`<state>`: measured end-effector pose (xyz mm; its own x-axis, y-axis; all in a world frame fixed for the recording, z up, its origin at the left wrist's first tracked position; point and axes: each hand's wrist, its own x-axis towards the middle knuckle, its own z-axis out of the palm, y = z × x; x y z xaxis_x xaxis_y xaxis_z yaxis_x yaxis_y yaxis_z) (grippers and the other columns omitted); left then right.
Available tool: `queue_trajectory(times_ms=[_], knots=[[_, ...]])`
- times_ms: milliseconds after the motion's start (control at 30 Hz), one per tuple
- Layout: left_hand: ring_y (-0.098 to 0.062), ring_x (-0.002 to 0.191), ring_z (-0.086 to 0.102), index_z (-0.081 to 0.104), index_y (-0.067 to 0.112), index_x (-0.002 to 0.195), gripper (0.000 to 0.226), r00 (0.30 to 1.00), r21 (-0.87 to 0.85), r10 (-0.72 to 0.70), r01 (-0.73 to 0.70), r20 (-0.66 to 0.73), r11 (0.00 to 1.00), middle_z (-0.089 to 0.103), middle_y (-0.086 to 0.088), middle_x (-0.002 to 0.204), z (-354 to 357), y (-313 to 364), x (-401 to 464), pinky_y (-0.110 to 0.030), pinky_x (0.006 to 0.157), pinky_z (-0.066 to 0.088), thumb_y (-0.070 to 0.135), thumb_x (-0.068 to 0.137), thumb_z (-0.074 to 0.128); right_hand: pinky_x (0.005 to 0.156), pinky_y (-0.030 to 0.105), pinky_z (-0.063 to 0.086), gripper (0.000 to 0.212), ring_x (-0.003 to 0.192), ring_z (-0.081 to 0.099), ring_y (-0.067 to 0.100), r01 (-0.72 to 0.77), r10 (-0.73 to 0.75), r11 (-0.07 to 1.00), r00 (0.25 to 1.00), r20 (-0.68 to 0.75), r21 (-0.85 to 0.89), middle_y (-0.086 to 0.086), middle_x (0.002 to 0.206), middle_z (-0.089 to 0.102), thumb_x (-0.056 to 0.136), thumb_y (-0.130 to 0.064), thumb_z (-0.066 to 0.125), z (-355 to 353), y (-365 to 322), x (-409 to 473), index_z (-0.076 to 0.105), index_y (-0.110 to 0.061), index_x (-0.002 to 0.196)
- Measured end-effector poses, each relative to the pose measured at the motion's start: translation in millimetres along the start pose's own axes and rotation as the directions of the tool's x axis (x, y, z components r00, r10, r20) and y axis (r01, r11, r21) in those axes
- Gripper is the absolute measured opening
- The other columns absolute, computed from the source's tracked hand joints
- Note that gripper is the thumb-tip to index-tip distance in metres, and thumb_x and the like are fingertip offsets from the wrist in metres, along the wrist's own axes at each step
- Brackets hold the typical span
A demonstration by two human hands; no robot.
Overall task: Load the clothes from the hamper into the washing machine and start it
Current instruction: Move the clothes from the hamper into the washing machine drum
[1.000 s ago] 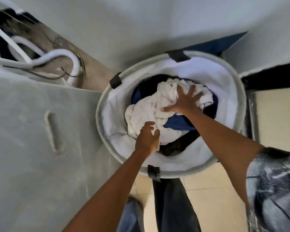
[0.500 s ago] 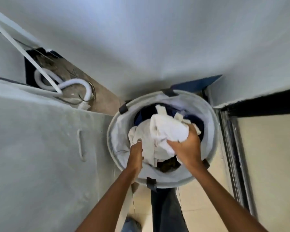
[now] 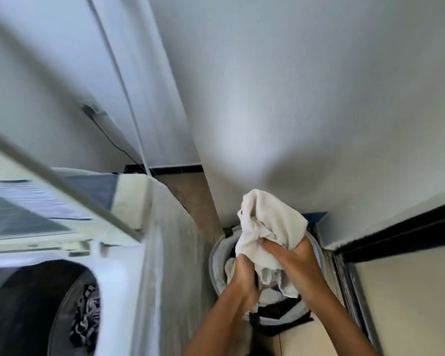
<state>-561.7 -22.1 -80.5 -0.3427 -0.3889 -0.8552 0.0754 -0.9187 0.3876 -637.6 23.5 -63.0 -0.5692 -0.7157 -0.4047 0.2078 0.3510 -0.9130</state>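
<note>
White cloth (image 3: 270,227), bunched, is now being held up above the hamper (image 3: 214,263); half a second ago it was only just clearing the pile inside. Left hand (image 3: 244,272) is closing around the lower left part of the bundle, fingers curled tight into the fabric. Right hand (image 3: 290,260) is clamping the right side, thumb pressing over the folds. Both forearms are rising from the bottom edge of the view.

View has swung left and upward since the earlier frame: washing machine (image 3: 129,253) is now filling the left side, its round drum opening (image 3: 36,304) showing, with a black-and-white patterned garment (image 3: 86,319) lying inside. Hamper is sitting on the floor just to the right of the machine's side panel, against the white wall (image 3: 293,98).

Most of the hamper is being covered by the hands and cloth; only parts of its grey rim and a dark handle strap (image 3: 280,321) are showing. Dark clothes left inside are hardly visible. Machine's top is blurring with motion, and its panel markings are unreadable. Drum opening is cut off by the left and bottom edges
</note>
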Motion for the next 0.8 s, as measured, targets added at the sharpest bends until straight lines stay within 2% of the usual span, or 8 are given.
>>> queue_trajectory(times_ms=[100, 233, 333, 433, 533, 600, 700, 800], knots=[[-0.019, 0.100, 0.067, 0.065, 0.023, 0.113, 0.039, 0.966, 0.002, 0.157, -0.161, 0.207, 0.987, 0.074, 0.000, 0.102, -10.0, 5.0, -44.1, -0.040, 0.092, 0.051, 0.042, 0.099, 0.034, 0.092, 0.037, 0.052, 0.039, 0.103, 0.065, 0.017, 0.087, -0.082, 0.993, 0.995, -0.059, 0.080, 0.000, 0.108, 0.069, 0.080, -0.021, 0.074, 9.3, -37.4, -36.5, 0.059, -0.020, 0.116], [-0.019, 0.113, 0.063, 0.064, 0.025, 0.122, 0.047, 0.881, -0.033, 0.260, -0.269, 0.396, 0.963, 0.067, -0.002, 0.121, -31.2, 24.4, -123.9, -0.039, 0.102, 0.046, 0.052, 0.094, 0.039, 0.076, 0.017, 0.054, 0.022, 0.096, 0.067, 0.000, 0.200, -0.205, 0.951, 0.979, -0.004, 0.235, -0.016, 0.100, 0.072, 0.089, -0.019, 0.059, 30.4, -76.7, -96.0, 0.061, -0.033, 0.106], [-0.016, 0.111, 0.065, 0.064, 0.031, 0.121, 0.050, 0.845, 0.054, 0.330, -0.386, 0.422, 0.921, 0.069, 0.001, 0.119, -57.4, 24.4, -161.8, -0.040, 0.102, 0.047, 0.058, 0.094, 0.032, 0.063, 0.008, 0.050, 0.022, 0.084, 0.067, -0.006, 0.228, -0.242, 0.930, 0.970, 0.014, 0.287, -0.023, 0.089, 0.072, 0.092, -0.019, 0.053, 46.7, -93.3, -129.6, 0.060, -0.033, 0.107], [-0.019, 0.114, 0.063, 0.059, 0.030, 0.128, 0.050, 0.819, 0.094, 0.393, -0.470, 0.418, 0.878, 0.068, -0.002, 0.121, -90.3, 26.3, -190.6, -0.045, 0.106, 0.043, 0.056, 0.097, 0.030, 0.061, 0.007, 0.049, 0.022, 0.080, 0.066, -0.010, 0.277, -0.303, 0.916, 0.952, 0.049, 0.289, -0.026, 0.087, 0.071, 0.091, -0.024, 0.052, 69.1, -103.3, -165.1, 0.057, -0.037, 0.108], [-0.022, 0.117, 0.061, 0.057, 0.029, 0.130, 0.048, 0.776, 0.090, 0.471, -0.552, 0.420, 0.829, 0.066, -0.005, 0.123, -129.0, 34.5, -223.3, -0.046, 0.107, 0.041, 0.054, 0.096, 0.034, 0.071, 0.013, 0.050, 0.032, 0.092, 0.067, -0.004, 0.286, -0.336, 0.907, 0.934, 0.119, 0.309, -0.019, 0.104, 0.071, 0.086, -0.033, 0.056, 98.2, -112.1, -199.9, 0.057, -0.037, 0.118], [-0.022, 0.116, 0.061, 0.057, 0.029, 0.129, 0.045, 0.743, 0.109, 0.527, -0.615, 0.412, 0.781, 0.067, -0.005, 0.122, -153.8, 40.9, -241.5, -0.046, 0.106, 0.042, 0.053, 0.097, 0.035, 0.084, 0.023, 0.049, 0.046, 0.104, 0.065, 0.004, 0.288, -0.360, 0.896, 0.917, 0.173, 0.339, -0.011, 0.115, 0.069, 0.082, -0.038, 0.058, 117.7, -118.4, -219.1, 0.055, -0.031, 0.128], [-0.022, 0.115, 0.061, 0.055, 0.027, 0.130, 0.050, 0.697, 0.145, 0.606, -0.693, 0.383, 0.706, 0.067, -0.006, 0.120, -189.4, 51.5, -266.5, -0.044, 0.104, 0.045, 0.056, 0.093, 0.041, 0.101, 0.036, 0.045, 0.049, 0.114, 0.062, 0.012, 0.276, -0.375, 0.897, 0.888, 0.264, 0.346, -0.006, 0.122, 0.067, 0.085, -0.044, 0.062, 149.0, -127.0, -242.9, 0.054, -0.028, 0.131], [-0.025, 0.099, 0.068, 0.056, 0.017, 0.128, 0.045, 0.638, 0.159, 0.691, -0.763, 0.339, 0.627, 0.069, -0.014, 0.114, -219.7, 65.9, -289.7, -0.032, 0.077, 0.057, 0.047, 0.096, 0.045, 0.104, 0.045, 0.042, 0.053, 0.114, 0.062, 0.019, 0.219, -0.327, 0.928, 0.868, 0.373, 0.302, 0.000, 0.121, 0.067, 0.084, -0.058, 0.058, 176.5, -132.7, -255.8, 0.058, -0.027, 0.127]])
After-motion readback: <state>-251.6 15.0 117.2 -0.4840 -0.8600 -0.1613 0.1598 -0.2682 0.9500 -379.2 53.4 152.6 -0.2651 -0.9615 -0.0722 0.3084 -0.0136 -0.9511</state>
